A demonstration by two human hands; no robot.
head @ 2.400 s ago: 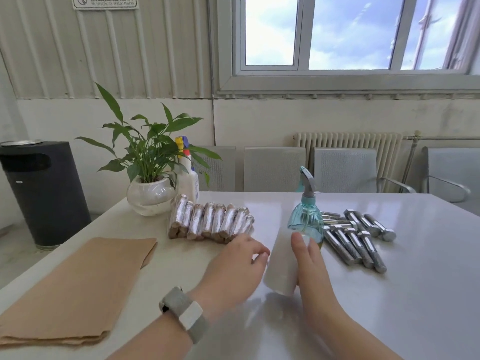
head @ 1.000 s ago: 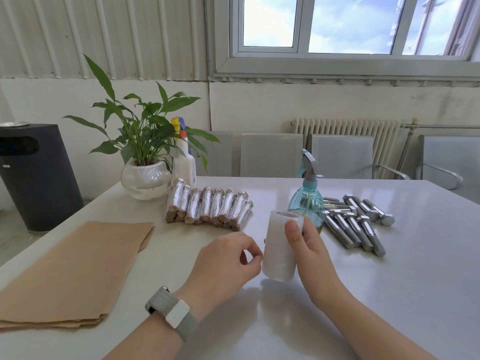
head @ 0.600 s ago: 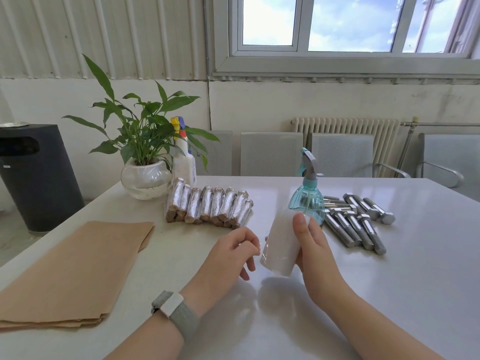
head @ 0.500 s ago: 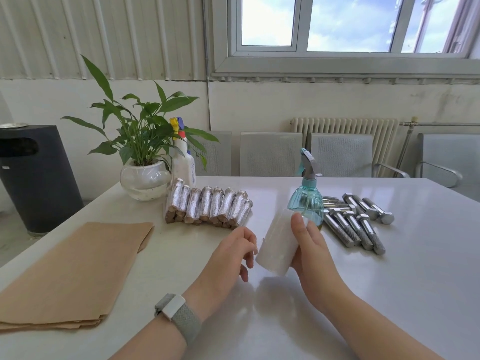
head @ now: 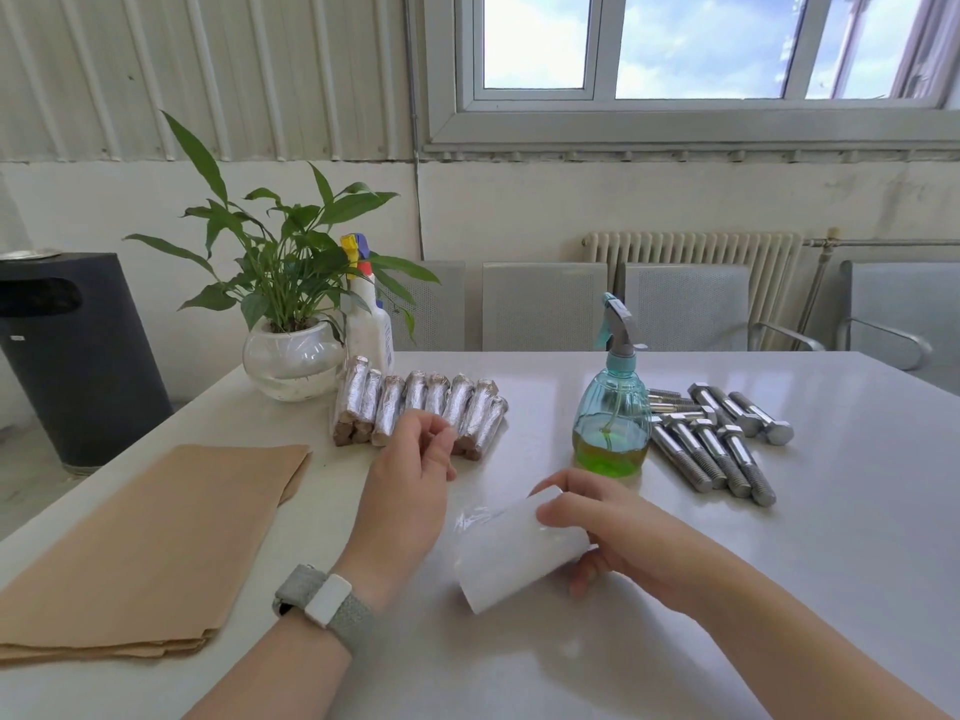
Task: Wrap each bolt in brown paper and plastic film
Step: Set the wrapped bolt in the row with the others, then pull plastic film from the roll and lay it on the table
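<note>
Hands meet over a roll of plastic film (head: 511,550) at the near middle of a white bench (head: 810,589). The right hand (head: 605,532) grasps the roll, thumb on its top and fingers curled beneath, holding it tilted with its long axis running from near-left up to far-right. The left hand (head: 410,485), wearing a grey wrist strap (head: 324,608), is raised just left of the roll with thumb and fingertips pinched together; a thin sheet of clear film appears to stretch from the roll toward that pinch, though the film is too transparent to be sure the hand has it.

Bare bolts (head: 714,446) lie in a loose cluster beyond and to the right of the roll, most shanks pointing toward the near right, so the right hand sits nearer to them. A green-tinted spray bottle (head: 613,418) stands between roll and bolts. Wrapped bolts (head: 421,415) form a row beyond and to the left of the roll, partly hidden by the left hand. Brown paper (head: 150,543) is stacked well to the roll's left. A potted plant (head: 288,324) and a white bottle (head: 366,324) stand behind the wrapped row.

The next move likely turns on drawing film off leftward, across the roll's axis.
</note>
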